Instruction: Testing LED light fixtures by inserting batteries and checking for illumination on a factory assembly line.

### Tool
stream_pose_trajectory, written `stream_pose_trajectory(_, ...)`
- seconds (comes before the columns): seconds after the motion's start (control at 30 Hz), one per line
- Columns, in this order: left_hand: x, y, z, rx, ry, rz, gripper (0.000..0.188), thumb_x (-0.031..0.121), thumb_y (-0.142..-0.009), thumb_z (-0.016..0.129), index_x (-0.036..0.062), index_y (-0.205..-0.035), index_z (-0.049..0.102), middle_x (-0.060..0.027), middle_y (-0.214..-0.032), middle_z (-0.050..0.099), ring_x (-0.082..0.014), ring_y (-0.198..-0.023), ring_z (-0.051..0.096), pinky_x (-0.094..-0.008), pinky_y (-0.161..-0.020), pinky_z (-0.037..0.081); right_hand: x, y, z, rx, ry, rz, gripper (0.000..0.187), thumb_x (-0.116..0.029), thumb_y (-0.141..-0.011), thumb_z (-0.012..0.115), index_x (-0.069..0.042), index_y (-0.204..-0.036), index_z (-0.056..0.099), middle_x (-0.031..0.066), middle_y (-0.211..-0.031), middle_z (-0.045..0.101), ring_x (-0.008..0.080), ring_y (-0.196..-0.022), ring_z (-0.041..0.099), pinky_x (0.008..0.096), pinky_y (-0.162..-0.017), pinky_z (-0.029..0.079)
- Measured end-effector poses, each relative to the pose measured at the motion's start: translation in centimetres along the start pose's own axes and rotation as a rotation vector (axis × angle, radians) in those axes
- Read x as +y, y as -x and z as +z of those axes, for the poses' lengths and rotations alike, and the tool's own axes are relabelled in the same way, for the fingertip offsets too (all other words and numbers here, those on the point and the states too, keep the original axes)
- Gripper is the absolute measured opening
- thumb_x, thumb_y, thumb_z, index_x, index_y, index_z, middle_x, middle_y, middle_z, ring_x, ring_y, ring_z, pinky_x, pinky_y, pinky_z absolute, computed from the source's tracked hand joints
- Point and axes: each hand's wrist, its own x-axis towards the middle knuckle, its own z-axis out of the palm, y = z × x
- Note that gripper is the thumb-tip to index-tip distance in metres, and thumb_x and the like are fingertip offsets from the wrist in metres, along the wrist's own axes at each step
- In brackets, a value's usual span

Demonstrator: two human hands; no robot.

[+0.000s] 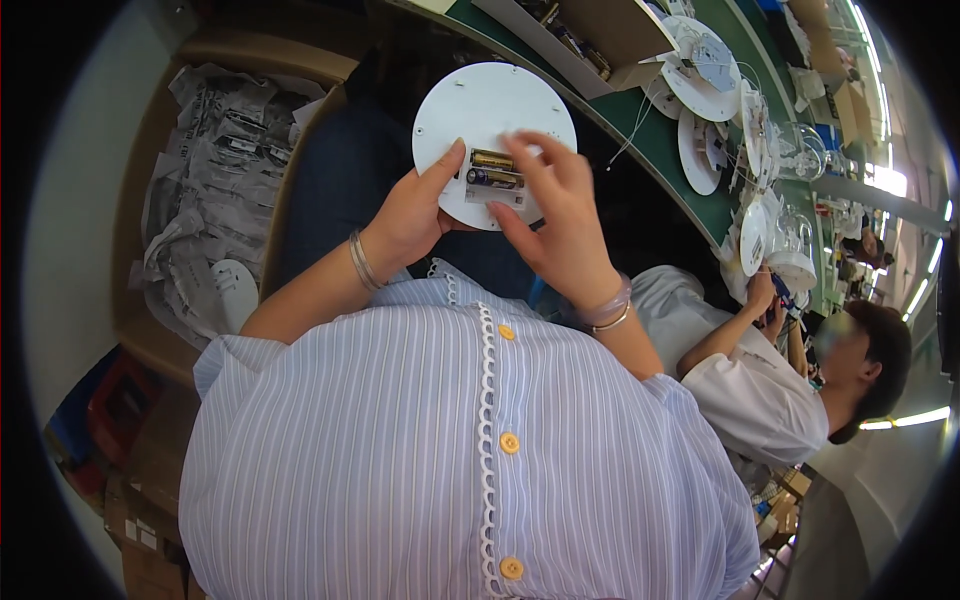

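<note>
My left hand (pixel 408 215) grips the lower left rim of a round white disc (pixel 465 110), its thumb flat on the face. Set into the disc is a battery compartment (pixel 492 197) with two dark, gold-banded batteries (pixel 495 180) lying one above the other. Part of the slot below them shows pale and unfilled. Over the right side of the compartment is my right hand (pixel 563 205), slightly blurred. Its thumb and fingers are spread apart around the batteries, and I see nothing held between them. Whether the fingertips touch the batteries is unclear.
At left stands a cardboard box (pixel 285 185) of paper-wrapped items (pixel 225 170). A green table (pixel 640 125) on the right bears an open carton of batteries (pixel 580 45) and several white discs (pixel 700 75) with wires. A co-worker (pixel 760 380) handles something farther along.
</note>
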Motion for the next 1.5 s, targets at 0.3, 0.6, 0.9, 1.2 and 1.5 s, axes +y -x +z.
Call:
stream_pose_trajectory(0.3, 1.1, 0.0, 0.2, -0.098, 0.140, 0.045, 0.042, 0.032, -0.086, 0.041, 0.0041, -0.118, 0.036, -0.0119, -0.107, 0.050, -0.0198, -0.094, 0.054, -0.0320, -0.072, 0.050, 2.5, 1.7, -0.1, 0.088, -0.951, 0.597, 0.040, -0.022, -0.083, 0.050, 0.004, -0.112, 0.039, 0.0120, -0.104, 0.051, 0.0152, -0.095, 0.049, 0.0261, -0.082, 0.038)
stream_pose_trajectory(0.6, 1.6, 0.4, 0.0, 0.006, -0.095, 0.171, 0.039, 0.013, -0.078, 0.056, 0.0023, -0.113, 0.041, -0.0126, -0.104, 0.052, -0.0202, -0.094, 0.054, -0.0290, -0.073, 0.049, 2.5, 1.5, 1.1, 0.141, -0.851, 0.617, 0.029, -0.025, -0.084, 0.047, -0.001, -0.100, 0.047, 0.0033, -0.078, 0.056, 0.0044, -0.059, 0.048, 0.0157, -0.047, 0.038)
stream_pose_trajectory(0.9, 1.9, -0.4, -1.0, -0.036, -0.118, 0.292, 0.037, 0.005, -0.074, 0.060, 0.0023, -0.108, 0.046, -0.0127, -0.099, 0.056, -0.0192, -0.091, 0.055, -0.0299, -0.073, 0.048, 1.9, 0.9, 1.6, 0.171, -0.836, 0.550, 0.027, -0.025, -0.084, 0.048, -0.003, -0.100, 0.047, 0.0016, -0.074, 0.055, 0.0030, -0.053, 0.044, 0.0153, -0.047, 0.037)
stream_pose_trajectory(1.2, 2.9, 0.5, -1.6, 0.015, -0.149, 0.390, 0.035, 0.006, -0.073, 0.061, 0.0013, -0.106, 0.048, -0.0130, -0.097, 0.056, -0.0195, -0.087, 0.057, -0.0294, -0.072, 0.049, 1.0, -0.6, 2.7, 0.167, -0.828, 0.476, 0.027, -0.025, -0.085, 0.047, -0.002, -0.100, 0.047, 0.0030, -0.077, 0.056, 0.0048, -0.060, 0.050, 0.0162, -0.049, 0.038)
stream_pose_trajectory(1.5, 4.7, 1.1, -1.0, 0.015, -0.205, 0.374, 0.035, 0.007, -0.075, 0.059, 0.0002, -0.107, 0.046, -0.0125, -0.097, 0.056, -0.0180, -0.088, 0.056, -0.0276, -0.068, 0.050, 0.8, -1.7, 2.4, 0.169, -0.983, 0.554, 0.023, -0.024, -0.085, 0.047, -0.003, -0.094, 0.049, 0.0012, -0.069, 0.054, 0.0031, -0.052, 0.040, 0.0172, -0.047, 0.036)
